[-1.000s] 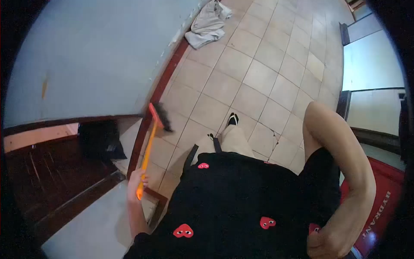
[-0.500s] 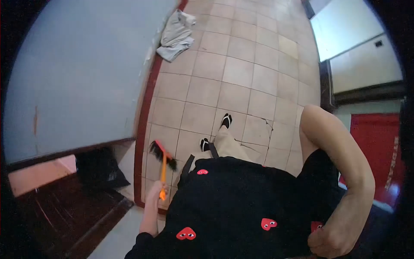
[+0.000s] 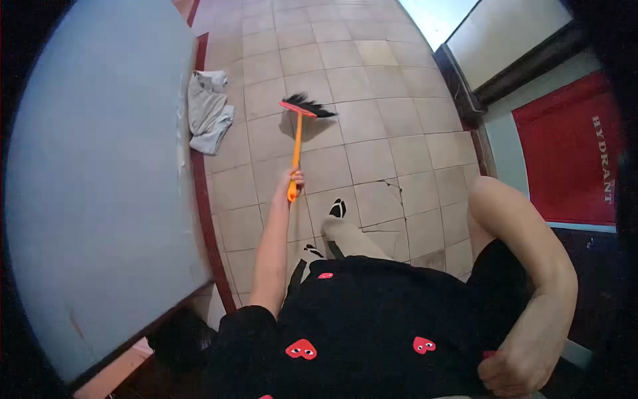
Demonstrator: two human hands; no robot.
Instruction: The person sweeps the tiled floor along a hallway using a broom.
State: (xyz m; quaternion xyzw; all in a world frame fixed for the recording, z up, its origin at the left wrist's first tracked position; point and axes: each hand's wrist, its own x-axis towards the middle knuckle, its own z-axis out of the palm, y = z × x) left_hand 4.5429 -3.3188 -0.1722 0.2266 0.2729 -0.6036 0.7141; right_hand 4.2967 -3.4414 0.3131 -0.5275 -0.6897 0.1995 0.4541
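My left hand (image 3: 293, 182) is stretched forward, its fingers wrapped round the orange handle of a broom (image 3: 298, 143). The broom has a red head and black bristles, which point away from me above the tiled floor, with a shadow under them. My right hand (image 3: 515, 369) rests bent against the lower side of my black shirt (image 3: 372, 319), its fingers curled in; whether they grip anything is hidden. The shirt carries red heart patches.
A crumpled pale cloth (image 3: 210, 110) lies by the light blue wall (image 3: 119, 166) on the left. Beige tiles (image 3: 369, 159), some cracked, cover the floor. On the right are a red hydrant box (image 3: 565, 146) and a dark-edged door frame (image 3: 462, 86). My feet in sandals stand below.
My left hand has swung the broom from beside my left leg forward and out ahead of me. The view has shifted and turned; my right hand stays at my side.
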